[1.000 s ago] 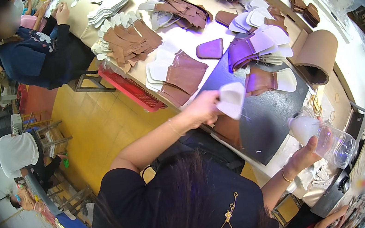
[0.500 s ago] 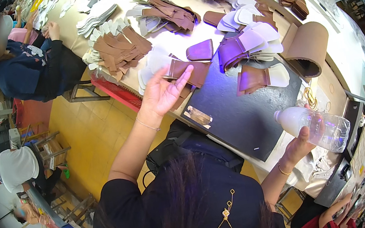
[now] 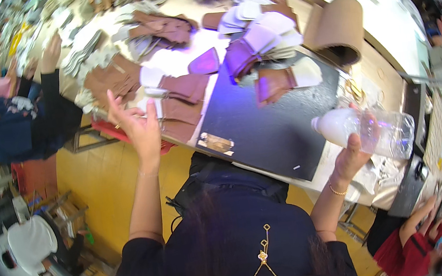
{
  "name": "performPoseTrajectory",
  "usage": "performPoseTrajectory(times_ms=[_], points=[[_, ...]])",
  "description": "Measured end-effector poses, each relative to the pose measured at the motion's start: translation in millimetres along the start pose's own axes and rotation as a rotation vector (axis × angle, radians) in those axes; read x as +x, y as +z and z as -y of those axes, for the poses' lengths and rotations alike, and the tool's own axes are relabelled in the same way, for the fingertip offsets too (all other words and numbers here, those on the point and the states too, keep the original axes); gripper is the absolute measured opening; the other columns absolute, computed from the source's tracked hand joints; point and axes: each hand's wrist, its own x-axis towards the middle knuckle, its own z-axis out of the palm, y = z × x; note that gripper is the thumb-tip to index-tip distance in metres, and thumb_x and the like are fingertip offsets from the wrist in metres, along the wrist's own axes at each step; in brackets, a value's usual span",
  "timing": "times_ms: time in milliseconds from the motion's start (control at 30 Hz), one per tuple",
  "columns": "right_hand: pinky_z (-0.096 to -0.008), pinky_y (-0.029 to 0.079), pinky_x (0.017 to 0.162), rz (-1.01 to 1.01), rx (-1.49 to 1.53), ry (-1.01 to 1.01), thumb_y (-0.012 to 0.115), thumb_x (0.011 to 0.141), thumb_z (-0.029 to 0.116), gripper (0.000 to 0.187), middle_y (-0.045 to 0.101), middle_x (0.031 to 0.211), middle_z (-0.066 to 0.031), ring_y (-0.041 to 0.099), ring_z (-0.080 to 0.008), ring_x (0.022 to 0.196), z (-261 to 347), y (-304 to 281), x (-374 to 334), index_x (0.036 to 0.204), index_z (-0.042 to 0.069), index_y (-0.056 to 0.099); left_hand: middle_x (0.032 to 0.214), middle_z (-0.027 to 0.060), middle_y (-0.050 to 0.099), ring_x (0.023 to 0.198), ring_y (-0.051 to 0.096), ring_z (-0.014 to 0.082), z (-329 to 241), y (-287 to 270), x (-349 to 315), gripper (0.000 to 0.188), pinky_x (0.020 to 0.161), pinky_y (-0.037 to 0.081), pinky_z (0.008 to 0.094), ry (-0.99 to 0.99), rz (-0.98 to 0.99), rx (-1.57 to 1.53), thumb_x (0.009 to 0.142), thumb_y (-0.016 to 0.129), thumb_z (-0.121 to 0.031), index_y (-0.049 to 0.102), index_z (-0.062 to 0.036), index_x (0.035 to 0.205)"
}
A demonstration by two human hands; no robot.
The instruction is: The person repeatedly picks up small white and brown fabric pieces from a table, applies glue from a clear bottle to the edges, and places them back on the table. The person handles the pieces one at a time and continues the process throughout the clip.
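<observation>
While the right hand (image 3: 351, 154) grips the clear plastic squeeze bottle with milky white glue (image 3: 365, 130), the bottle lies nearly level, long axis running left-right, white nozzle end pointing left over the right edge of the dark blue rectangular work mat (image 3: 264, 120). Left hand (image 3: 139, 126) is released, fingers spread, holding nothing, raised over the table edge just beside the brown leather cut pieces (image 3: 179, 101), which lie to its right and beyond it. Left hand is the nearer one to them. Versus half a second ago: bottle tipped flatter, left hand about the same spot and open as before.
</observation>
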Motion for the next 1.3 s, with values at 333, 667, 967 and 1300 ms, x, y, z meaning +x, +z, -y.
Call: performPoseTrajectory(times_ms=[333, 667, 967, 1300], points=[[-0.0529, 0.050, 0.099, -0.026, 0.066, -0.100, 0.082, 0.079, 0.035, 0.075, 0.051, 0.127, -0.0162, 0.055, -0.0378, 0.121, 13, -1, -2, 0.134, 0.005, 0.042, 0.138, 0.0218, 0.047, 0.128, 0.046, 0.0372, -92, 180, -69, 0.062, 0.107, 0.038, 0.0455, 0.839, 0.724, -0.044, 0.084, 0.072, -0.020, 0.046, 0.0012, 0.136], [-0.0517, 0.048, 0.102, -0.067, 0.118, -0.074, 0.084, 0.076, 0.035, 0.081, 0.052, 0.131, -0.0211, 0.052, -0.0385, 0.124, 12, 2, 1, 0.136, 0.006, 0.038, 0.141, 0.0221, 0.044, 0.131, 0.044, 0.0363, -64, 117, -114, 0.074, 0.108, 0.036, 0.0468, 0.689, 0.872, -0.048, 0.082, 0.075, -0.020, 0.039, 0.0020, 0.142], [-0.0421, 0.047, 0.102, 0.535, -0.232, -0.262, 0.082, 0.079, 0.031, 0.077, 0.051, 0.138, -0.0185, 0.052, -0.0295, 0.126, -42, 33, -38, 0.140, 0.008, 0.041, 0.097, 0.0102, 0.051, 0.075, 0.053, 0.0190, -66, 123, -103, 0.039, 0.068, 0.048, 0.0295, 0.373, 0.887, -0.297, 0.080, 0.067, 0.006, 0.056, -0.0014, 0.117], [-0.0414, 0.048, 0.102, 0.072, -0.041, -0.073, 0.085, 0.074, 0.015, 0.076, 0.048, 0.141, -0.0159, 0.052, -0.0274, 0.124, -23, 26, -6, 0.137, 0.006, 0.045, 0.093, 0.0097, 0.052, 0.069, 0.054, 0.0188, -59, 126, -102, 0.035, 0.064, 0.048, 0.0302, 0.284, 0.918, -0.296, 0.079, 0.072, 0.000, 0.060, -0.0019, 0.112]])
